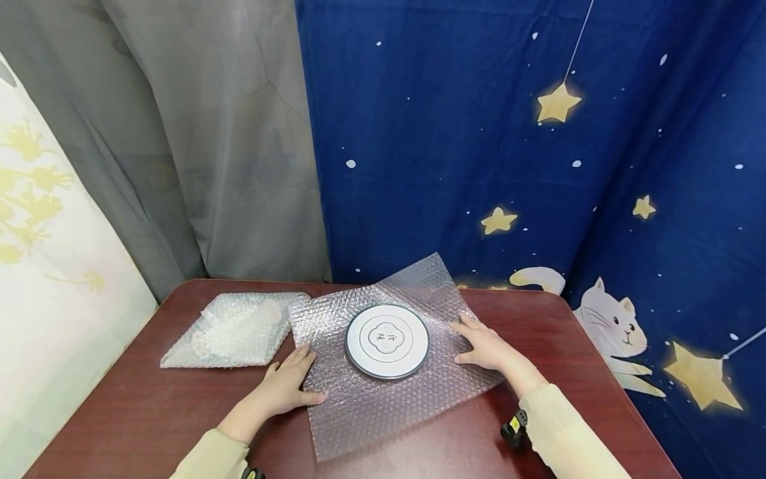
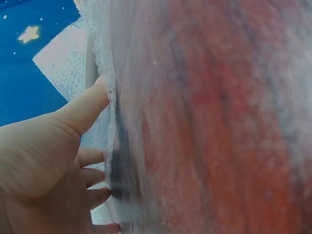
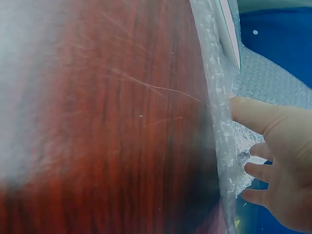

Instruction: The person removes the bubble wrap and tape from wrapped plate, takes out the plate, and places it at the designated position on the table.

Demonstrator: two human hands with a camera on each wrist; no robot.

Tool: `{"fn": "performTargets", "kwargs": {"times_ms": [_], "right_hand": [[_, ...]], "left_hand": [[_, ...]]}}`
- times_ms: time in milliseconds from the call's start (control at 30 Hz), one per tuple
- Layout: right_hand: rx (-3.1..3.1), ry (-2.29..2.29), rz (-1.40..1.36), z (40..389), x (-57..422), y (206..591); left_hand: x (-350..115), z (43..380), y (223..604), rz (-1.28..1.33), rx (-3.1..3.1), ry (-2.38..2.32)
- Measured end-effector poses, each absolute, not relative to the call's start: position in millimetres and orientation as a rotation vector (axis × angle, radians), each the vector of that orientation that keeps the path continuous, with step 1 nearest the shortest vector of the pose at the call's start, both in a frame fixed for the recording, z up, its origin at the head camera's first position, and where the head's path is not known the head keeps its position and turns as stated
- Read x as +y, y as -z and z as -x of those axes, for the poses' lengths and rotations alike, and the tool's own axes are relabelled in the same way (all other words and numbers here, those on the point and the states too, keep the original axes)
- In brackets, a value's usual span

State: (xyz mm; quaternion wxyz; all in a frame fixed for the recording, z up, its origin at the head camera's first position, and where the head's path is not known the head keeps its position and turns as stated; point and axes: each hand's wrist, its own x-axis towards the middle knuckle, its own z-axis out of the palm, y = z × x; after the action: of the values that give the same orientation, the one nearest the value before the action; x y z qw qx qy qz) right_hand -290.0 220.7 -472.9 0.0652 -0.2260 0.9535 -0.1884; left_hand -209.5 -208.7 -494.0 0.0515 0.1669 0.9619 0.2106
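A round white plate (image 1: 387,366) with a dark rim and a printed emblem at its centre lies on a sheet of bubble wrap (image 1: 365,412) on the table. My left hand (image 1: 287,384) rests on the left edge of the sheet, fingers spread and pointing away from me. On the right side of the plate, my right hand (image 1: 487,346) touches the sheet with its fingers extended. In the left wrist view, the thumb (image 2: 85,109) presses at the wrap's edge. The right wrist view shows the right thumb (image 3: 251,112) against the wrap, with the plate's rim (image 3: 229,29) just beyond.
A bubble-wrapped bundle (image 1: 239,330) lies on the dark red wooden table (image 1: 538,332) at the back left, close to the sheet's corner. Behind the table hang a grey curtain (image 1: 233,166) and a blue starry curtain (image 1: 449,146). The sheet's far corner rises at the table's back edge.
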Motion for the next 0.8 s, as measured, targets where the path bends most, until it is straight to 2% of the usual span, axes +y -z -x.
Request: {"fn": "performTargets", "kwargs": {"times_ms": [800], "right_hand": [[2.740,0.638,0.543,302,223,477]], "left_hand": [[-207,211,487,-0.497,2.890,-0.636]]}}
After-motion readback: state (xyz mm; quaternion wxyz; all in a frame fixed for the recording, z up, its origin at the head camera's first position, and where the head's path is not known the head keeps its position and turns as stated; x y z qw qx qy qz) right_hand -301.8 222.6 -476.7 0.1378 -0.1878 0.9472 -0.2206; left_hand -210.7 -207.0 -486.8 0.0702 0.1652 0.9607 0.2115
